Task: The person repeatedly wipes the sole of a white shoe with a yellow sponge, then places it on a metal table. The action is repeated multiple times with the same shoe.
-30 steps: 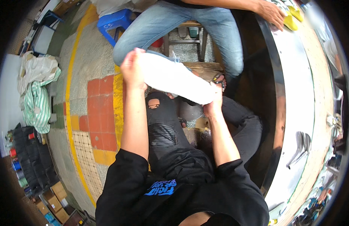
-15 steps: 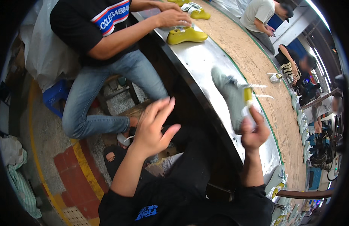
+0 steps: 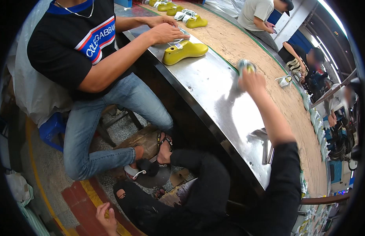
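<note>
My right hand [image 3: 253,83] is stretched out over the far edge of the metal bench [image 3: 218,98]. It grips a grey-green shoe [image 3: 244,66] that has yellow showing at its opening, probably a shoe last inside. Motion blurs the shoe, and I cannot tell whether it touches the belt behind the bench. Down at the lower left, well off the bench, my left hand [image 3: 107,220] is empty with its fingers loosely apart. A yellow shoe last [image 3: 185,52] lies on the bench beside a co-worker's hands [image 3: 168,33], which rest on something pale.
Beyond the bench runs a long tan belt [image 3: 229,47] carrying yellow lasts [image 3: 197,22] and a laced shoe [image 3: 285,81]. A metal fixture [image 3: 267,147] stands by my right forearm. A co-worker [image 3: 123,102] sits at left; several people and a row of shoes [image 3: 318,126] line the far side.
My right hand has carried the shoe away from me toward the belt. My left hand has dropped to the lower left. The view has shifted, and the metal fixture now shows.
</note>
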`<state>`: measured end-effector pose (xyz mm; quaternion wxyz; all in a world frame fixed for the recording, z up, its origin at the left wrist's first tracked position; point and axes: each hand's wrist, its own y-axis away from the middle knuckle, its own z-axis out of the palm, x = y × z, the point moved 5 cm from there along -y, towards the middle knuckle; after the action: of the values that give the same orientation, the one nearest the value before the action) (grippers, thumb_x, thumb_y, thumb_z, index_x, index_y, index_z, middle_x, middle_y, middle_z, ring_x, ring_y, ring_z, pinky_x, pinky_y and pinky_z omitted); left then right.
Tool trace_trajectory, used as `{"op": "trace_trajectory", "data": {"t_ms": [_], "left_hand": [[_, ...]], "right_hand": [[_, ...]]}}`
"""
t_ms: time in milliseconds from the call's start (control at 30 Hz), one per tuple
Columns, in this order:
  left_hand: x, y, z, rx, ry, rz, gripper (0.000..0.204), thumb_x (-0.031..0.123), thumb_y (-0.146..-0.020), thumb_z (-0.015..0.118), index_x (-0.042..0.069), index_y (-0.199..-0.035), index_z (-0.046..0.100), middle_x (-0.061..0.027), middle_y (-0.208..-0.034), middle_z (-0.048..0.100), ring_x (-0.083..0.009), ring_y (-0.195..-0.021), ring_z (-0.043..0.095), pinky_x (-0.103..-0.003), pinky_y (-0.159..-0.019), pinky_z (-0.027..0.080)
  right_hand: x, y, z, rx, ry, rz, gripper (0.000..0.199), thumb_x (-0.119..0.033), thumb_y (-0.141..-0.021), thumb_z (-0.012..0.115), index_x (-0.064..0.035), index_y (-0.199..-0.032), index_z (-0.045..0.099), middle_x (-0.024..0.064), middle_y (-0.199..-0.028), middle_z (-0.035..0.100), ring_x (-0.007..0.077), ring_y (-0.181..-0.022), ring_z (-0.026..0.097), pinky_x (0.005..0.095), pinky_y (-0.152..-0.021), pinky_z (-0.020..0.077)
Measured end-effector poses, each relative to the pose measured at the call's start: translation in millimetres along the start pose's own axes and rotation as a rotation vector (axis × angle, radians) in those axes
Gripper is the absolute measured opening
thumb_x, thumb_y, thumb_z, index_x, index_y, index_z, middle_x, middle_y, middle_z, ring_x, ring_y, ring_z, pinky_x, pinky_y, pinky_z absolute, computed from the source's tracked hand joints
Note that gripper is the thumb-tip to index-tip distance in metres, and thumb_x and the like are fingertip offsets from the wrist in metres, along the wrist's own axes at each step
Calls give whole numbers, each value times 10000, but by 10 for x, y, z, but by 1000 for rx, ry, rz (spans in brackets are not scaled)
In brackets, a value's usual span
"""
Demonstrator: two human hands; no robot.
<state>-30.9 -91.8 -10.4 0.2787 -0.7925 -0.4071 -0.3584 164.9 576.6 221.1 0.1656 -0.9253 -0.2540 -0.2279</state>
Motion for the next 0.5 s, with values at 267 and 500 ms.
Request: {"op": "trace_trajectory", "data": {"t_ms": [267,500], "left_hand": [[255,-258,-28,69,20,81,307,199,-873,725,-41,-1064,738,-185,-1031,704,-365,-994,686,-415,-932,513],[165,-73,381,3,-17,-3,240,155,-885,728,-26,-1040,750,-172,-987,715,-350,-926,677,-407,-881,509]], "right_hand": [[-1574,363,-358,345,-529,-834,214,-312,-899,659,-150,-1020,729,102,-898,732,284,-863,731,432,-743,576],[-415,2084,-438,522,-643,-903,163,-254,-776,800,-157,-863,702,-24,-671,586,169,-594,606,307,-549,462]]}}
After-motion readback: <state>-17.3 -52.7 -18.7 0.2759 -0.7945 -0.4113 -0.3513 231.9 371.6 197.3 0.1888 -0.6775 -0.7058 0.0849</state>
